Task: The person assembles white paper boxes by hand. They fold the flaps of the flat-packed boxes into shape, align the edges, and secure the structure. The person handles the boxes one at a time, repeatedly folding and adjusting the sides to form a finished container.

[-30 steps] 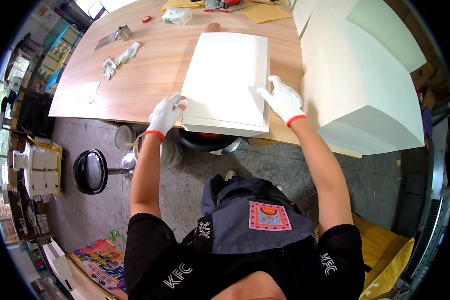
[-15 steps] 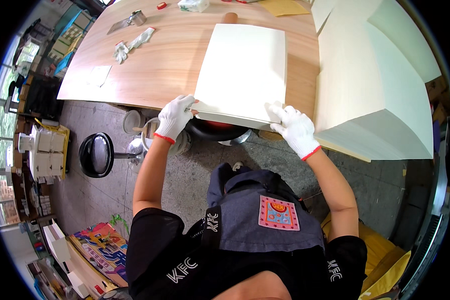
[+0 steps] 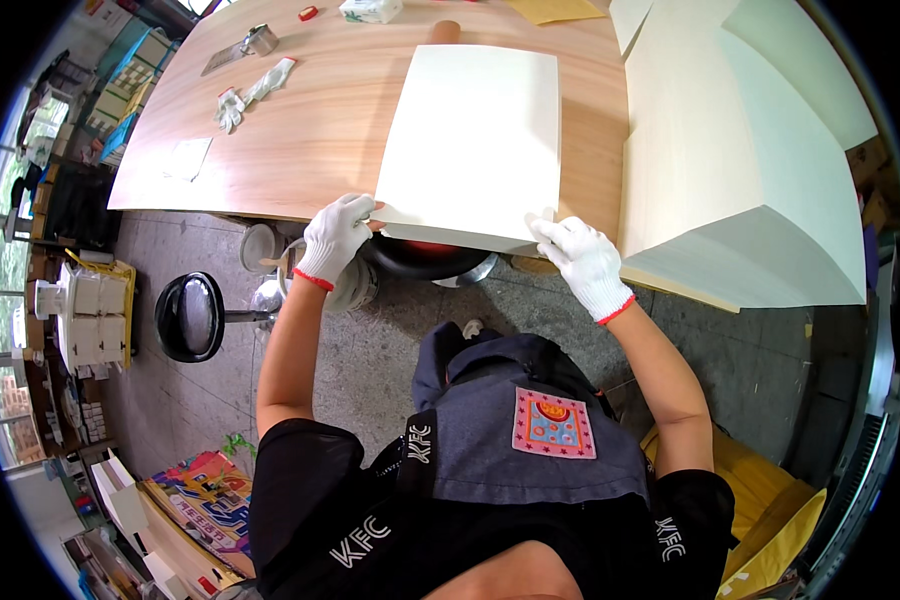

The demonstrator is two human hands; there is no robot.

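A thick stack of white paper sheets [image 3: 470,140] lies on the wooden table, its near edge reaching the table's front edge. My left hand [image 3: 336,238], in a white knitted glove with a red cuff, is closed at the near left corner, bare fingertips showing against the stack's side. At the near right corner my right hand [image 3: 582,264], gloved the same way, pinches the sheets with its thumb low and its fingers over the top. The undersides of the corners are hidden.
To the right rises a tall pile of large white sheets [image 3: 700,200]. Spare gloves [image 3: 250,92], a metal cup [image 3: 260,40] and a tissue pack [image 3: 370,10] sit farther back on the table [image 3: 300,150]. A black stool [image 3: 190,316] and buckets stand on the floor.
The stack's near edge looks more even, where layers stood apart before. Both hands stay at its near corners. The whole view has shifted slightly.
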